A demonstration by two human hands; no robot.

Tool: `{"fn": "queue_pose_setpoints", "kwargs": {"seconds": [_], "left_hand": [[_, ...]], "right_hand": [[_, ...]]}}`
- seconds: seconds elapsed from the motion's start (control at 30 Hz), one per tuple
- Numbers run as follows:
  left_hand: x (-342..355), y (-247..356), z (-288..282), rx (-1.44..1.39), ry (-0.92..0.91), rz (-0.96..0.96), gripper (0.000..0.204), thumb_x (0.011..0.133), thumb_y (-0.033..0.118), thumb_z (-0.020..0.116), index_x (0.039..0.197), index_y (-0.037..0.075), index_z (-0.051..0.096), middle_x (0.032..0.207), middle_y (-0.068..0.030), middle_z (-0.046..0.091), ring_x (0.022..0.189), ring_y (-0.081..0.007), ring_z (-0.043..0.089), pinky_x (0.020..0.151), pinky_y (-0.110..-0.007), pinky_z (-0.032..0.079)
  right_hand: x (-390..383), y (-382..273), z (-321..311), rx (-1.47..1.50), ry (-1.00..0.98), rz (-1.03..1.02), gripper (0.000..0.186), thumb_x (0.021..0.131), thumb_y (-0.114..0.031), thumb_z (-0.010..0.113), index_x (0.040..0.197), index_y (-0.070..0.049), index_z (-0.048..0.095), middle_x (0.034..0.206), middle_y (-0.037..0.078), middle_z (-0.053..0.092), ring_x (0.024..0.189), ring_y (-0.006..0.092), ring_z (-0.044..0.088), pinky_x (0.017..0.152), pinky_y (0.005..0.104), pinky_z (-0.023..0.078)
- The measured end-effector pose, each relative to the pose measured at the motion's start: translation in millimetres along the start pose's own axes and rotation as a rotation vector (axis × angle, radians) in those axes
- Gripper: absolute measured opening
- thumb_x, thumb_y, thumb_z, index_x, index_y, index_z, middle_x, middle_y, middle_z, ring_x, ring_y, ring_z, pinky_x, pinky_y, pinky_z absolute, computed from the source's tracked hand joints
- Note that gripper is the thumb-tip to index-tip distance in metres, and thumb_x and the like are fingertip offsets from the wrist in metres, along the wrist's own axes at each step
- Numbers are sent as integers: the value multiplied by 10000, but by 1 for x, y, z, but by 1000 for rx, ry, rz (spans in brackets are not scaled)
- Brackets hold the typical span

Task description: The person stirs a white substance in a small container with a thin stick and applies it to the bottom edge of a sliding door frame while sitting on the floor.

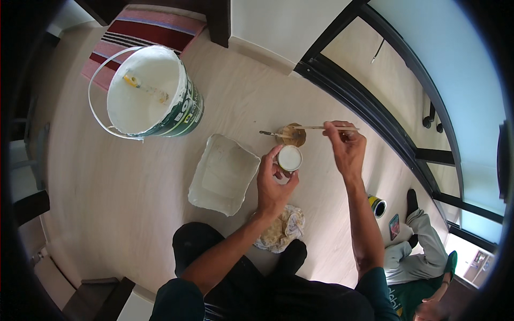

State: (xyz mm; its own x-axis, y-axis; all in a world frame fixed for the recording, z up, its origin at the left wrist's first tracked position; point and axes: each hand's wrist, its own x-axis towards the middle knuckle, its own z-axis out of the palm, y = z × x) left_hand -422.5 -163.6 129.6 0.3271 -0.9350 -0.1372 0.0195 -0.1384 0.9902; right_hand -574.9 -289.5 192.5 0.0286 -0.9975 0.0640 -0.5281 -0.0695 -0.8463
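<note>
My left hand is wrapped round a small round pot with a white top surface; I cannot tell whether that is paint or a lid. In my right hand a thin, pale wooden stick is pinched, pointing left. The stick's far end reaches over a brown round container on the floor. A slim brush with a dark end lies across that container. Left of my left hand sits a white, paint-smeared rectangular tray. Below the hand is a crumpled, stained rag.
A large white-and-green paint bucket with a yellow-handled brush inside stands far left, beside a striped rug. A dark-framed glass partition runs along the right. Another person sits lower right, near a phone and a tin.
</note>
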Motion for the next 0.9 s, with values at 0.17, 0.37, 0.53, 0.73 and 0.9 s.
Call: {"fn": "queue_pose_setpoints", "kwargs": {"seconds": [0.17,0.37,0.53,0.73,0.9], "left_hand": [[7,10,0,-81,-19,-38,722,817,-31,773,1476,32,487,1167,-44,697,910,-82,657,753,-250,486],[7,5,-1,-47,-23,4,710,818,-34,764,1471,32,494,1153,-37,703,916,-79,657,752,-247,484],[8,7,1,-64,9,57,736,779,-11,791,1463,43,527,1135,-67,683,820,-119,608,725,-284,496],[6,16,0,23,-8,101,716,788,-12,783,1457,51,533,1156,-51,701,876,-111,632,739,-281,492],[5,19,0,71,-19,142,719,782,-12,790,1454,50,540,1131,-50,713,874,-106,640,735,-279,493]], "right_hand": [[-4,4,-26,79,35,204,344,986,-367,760,1005,-24,772,807,43,751,743,66,577,682,241,433],[-19,-14,-34,151,56,135,305,979,-343,769,989,-39,771,823,36,749,734,70,569,664,259,420],[-49,-40,-41,-78,-1,-49,113,897,-180,829,882,-77,784,786,21,715,734,117,553,635,292,437],[-61,-55,-43,-203,-6,-280,77,849,-77,831,904,-77,777,818,25,733,759,188,568,667,317,469],[-59,-57,-44,-279,-39,-416,154,797,-21,844,915,-89,773,835,24,744,781,219,579,714,330,492]]}}
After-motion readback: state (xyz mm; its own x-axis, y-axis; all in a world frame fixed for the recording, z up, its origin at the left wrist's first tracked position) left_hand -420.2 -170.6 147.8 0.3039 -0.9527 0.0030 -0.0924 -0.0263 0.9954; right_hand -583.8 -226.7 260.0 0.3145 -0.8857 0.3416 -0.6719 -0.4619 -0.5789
